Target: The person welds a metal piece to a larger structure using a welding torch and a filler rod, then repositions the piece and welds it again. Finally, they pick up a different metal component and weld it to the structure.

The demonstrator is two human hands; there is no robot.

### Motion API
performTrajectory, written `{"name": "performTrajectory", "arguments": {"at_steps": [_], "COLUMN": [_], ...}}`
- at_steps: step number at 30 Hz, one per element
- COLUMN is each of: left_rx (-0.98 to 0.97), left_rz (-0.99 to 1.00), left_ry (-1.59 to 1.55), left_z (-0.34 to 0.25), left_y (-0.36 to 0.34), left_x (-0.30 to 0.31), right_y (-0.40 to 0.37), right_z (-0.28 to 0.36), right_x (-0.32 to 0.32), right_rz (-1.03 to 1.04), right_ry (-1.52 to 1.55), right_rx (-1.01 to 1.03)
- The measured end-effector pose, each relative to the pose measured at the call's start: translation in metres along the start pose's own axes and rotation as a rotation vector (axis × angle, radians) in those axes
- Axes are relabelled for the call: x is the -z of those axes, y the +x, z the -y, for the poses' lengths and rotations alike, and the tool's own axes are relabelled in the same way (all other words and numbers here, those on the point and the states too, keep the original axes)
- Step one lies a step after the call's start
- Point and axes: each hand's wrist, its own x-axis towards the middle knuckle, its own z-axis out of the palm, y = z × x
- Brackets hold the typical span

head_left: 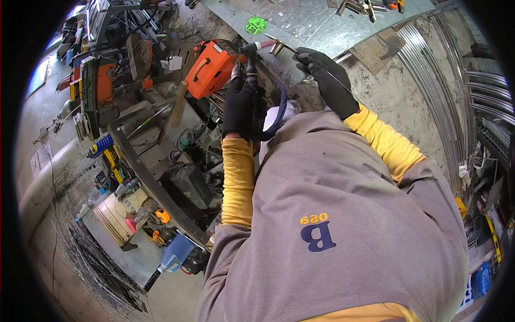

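Observation:
My left hand [242, 107], in a black glove, is closed around a TIG welding torch [251, 65]. The torch's pale pink nozzle [265, 44] points right, towards a short metal tube piece [277, 49] at the edge of the steel table [311, 32]. A dark blue cable [282, 102] loops down from the torch beside the wrist. My right hand [327, 80], also black-gloved, pinches a thin metal rod [339, 82]. The rod's far end reaches up and left, close to the nozzle and tube piece.
An orange case [206, 70] stands just left of the torch. Farther left are a dark metal-framed bench [155, 177], a blue jug [176, 252] and scattered power tools. Long curved metal tubes [429, 80] lie on the right. Metal parts sit at the table's far side.

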Motion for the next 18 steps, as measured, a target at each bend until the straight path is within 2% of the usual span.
{"name": "performTrajectory", "arguments": {"at_steps": [6,9,15,18], "left_rx": [-0.028,-0.015,-0.070,-0.084], "left_rz": [-0.028,0.029,-0.062,-0.084], "left_ry": [0.012,0.015,0.141,0.167], "left_z": [0.002,0.003,0.001,0.007], "left_y": [0.000,0.005,-0.003,0.003], "left_x": [-0.001,0.000,-0.005,0.001], "right_y": [-0.002,-0.002,-0.002,-0.004], "right_z": [0.004,0.008,0.001,-0.002], "right_x": [-0.002,-0.003,0.000,-0.001], "right_rz": [-0.001,-0.012,-0.028,-0.018], "right_ry": [0.022,0.014,-0.026,-0.028], "right_rx": [0.005,0.002,-0.031,0.032]}}
